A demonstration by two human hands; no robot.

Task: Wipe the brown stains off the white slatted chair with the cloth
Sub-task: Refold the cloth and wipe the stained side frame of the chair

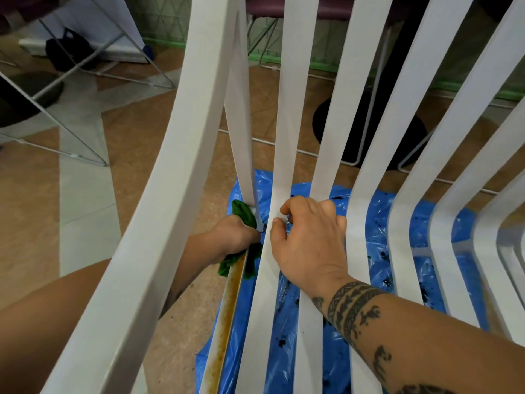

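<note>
Stains [227, 322] of rusty brown run in a long streak down the narrow edge of one rail of the white slatted chair [176, 166], from just below the person's left hand to the bottom of the view. The chair fills most of the scene, its slats fanning upward and away to the right, with a broad curved rail at the left.

At the top end of the streak the left hand [231, 237] is clenched around a bunched green cloth [243, 213]. The cloth is pressed into the corner where a thin upright slat meets the stained rail, and folds of it stick out both above and below the fist.

Just beside it, the right hand [308, 245] grips the slats, thumb and forefinger closing on one slat while the other fingers curl over and behind the next. Its forearm carries dark banded tattoos [355, 305].

Under the chair lies a crinkled blue plastic sheet [377, 268] flecked with dark specks [383, 255], spread over a tan and pale tiled floor [136, 132]. Thin metal furniture legs [71, 66] stand farther back.
</note>
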